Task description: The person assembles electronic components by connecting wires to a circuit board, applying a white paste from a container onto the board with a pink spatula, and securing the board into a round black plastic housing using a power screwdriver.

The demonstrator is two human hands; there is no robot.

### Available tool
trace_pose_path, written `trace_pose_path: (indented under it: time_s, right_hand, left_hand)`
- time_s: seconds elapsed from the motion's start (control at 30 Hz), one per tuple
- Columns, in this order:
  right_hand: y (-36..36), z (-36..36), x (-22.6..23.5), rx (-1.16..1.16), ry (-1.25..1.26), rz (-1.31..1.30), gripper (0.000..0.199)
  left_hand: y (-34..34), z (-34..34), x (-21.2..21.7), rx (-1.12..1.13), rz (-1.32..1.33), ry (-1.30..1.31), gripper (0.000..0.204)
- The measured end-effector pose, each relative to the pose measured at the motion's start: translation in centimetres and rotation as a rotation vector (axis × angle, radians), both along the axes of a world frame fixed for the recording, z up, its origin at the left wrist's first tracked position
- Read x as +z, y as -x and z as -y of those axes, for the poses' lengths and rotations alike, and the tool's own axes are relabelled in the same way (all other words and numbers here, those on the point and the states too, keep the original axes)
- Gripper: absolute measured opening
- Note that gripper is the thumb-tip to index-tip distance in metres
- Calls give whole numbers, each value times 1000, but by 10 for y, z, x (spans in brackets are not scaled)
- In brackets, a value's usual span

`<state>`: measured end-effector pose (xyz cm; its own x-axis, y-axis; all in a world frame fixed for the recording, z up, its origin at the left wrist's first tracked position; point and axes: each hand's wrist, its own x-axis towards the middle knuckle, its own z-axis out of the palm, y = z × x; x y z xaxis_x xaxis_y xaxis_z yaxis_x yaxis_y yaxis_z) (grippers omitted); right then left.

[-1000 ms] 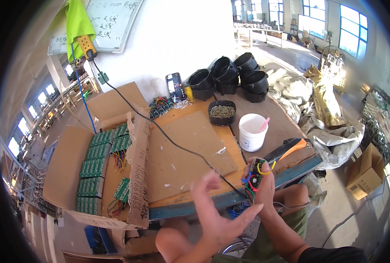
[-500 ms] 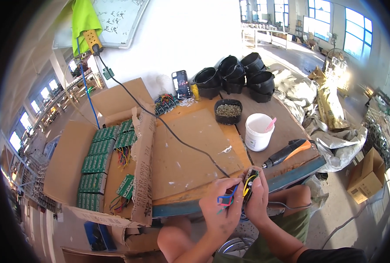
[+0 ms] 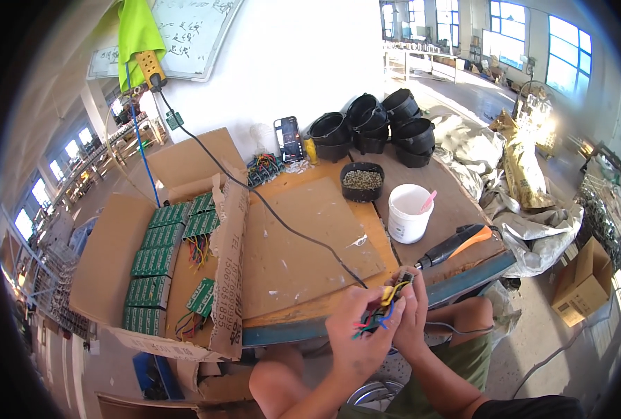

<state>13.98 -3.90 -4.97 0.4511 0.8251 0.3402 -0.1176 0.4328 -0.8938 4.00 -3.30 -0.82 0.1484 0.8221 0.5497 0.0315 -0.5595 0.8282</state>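
Over the table's front edge, both hands hold a small dark electronic part [image 3: 407, 277] with yellow, blue, red and green wires [image 3: 387, 297]. My left hand [image 3: 354, 328] is closed, its fingers pinched at the wires on the part's left side. Wrapped round the other side is my right hand [image 3: 411, 318], thumb and fingers near the top end. Fingers cover much of the part, so its exact kind is unclear. Just beyond my right hand, a black and orange hand tool [image 3: 457, 244] lies on the table, its metal tip toward the part.
A cardboard box [image 3: 228, 279] on the left holds green-labelled units [image 3: 150, 262] with wires. A dark cord [image 3: 289, 229] crosses the cardboard sheet [image 3: 303, 258]. Behind stand a white tub [image 3: 409, 220], a tray of small brass-coloured pieces [image 3: 363, 188], black pots [image 3: 370, 119] and a phone [image 3: 289, 140].
The part has turned in my hands: the yellow wires have shifted and the blue wire now lies nearer my right fingers. Both hands keep their hold.
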Motion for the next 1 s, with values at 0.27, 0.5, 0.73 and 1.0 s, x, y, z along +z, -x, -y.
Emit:
trace_pose_path:
  time_s: [0.27,0.5,0.73,1.0]
  right_hand:
    - [1,2,-3,70,-44,205,23]
    - [-10,-8,-32,184,-113,-72,26]
    - [-26,-26,-19,418,-298,-433,37]
    - [-104,-4,39,28,-548,1142,53]
  left_hand:
    - [-1,2,6,113,-3,-70,19]
    - [-12,27,1,-41,71,-174,22]
    - [-21,42,-14,-286,-26,-519,69]
    - [12,-18,-3,-573,539,627,59]
